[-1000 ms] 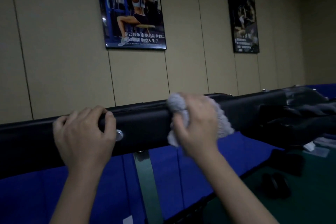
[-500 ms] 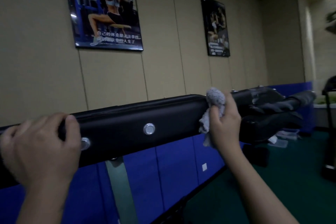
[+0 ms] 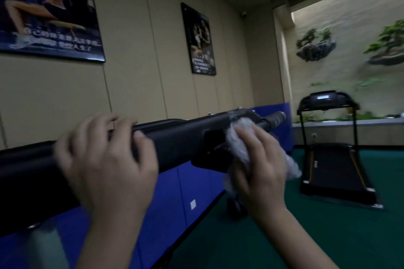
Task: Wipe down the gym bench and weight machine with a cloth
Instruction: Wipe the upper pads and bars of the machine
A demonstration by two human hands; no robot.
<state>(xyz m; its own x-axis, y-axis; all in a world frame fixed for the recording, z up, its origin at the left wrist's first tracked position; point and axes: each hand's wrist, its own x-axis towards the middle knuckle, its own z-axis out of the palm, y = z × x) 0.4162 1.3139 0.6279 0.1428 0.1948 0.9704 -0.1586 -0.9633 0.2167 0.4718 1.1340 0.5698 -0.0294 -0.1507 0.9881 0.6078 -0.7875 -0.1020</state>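
Note:
A long black padded bench (image 3: 175, 144) runs from lower left up to the right, ending in a round black roller (image 3: 274, 120). My left hand (image 3: 107, 164) grips the bench's top edge, fingers curled over it. My right hand (image 3: 258, 164) holds a crumpled grey-white cloth (image 3: 236, 144) against the bench's far end, close to the roller. Part of the cloth hangs out below and to the right of my palm. The frame is motion-blurred.
A black treadmill (image 3: 328, 159) stands on the green floor (image 3: 306, 225) at right. Blue wall padding (image 3: 185, 185) lines the base of the beige wall behind the bench. Two posters hang on the wall. Plants sit on a lit wall at far right.
My right hand has slid the cloth rightward along the bench to its far end. My left hand has shifted right along the top edge. The view has swung right, revealing the treadmill.

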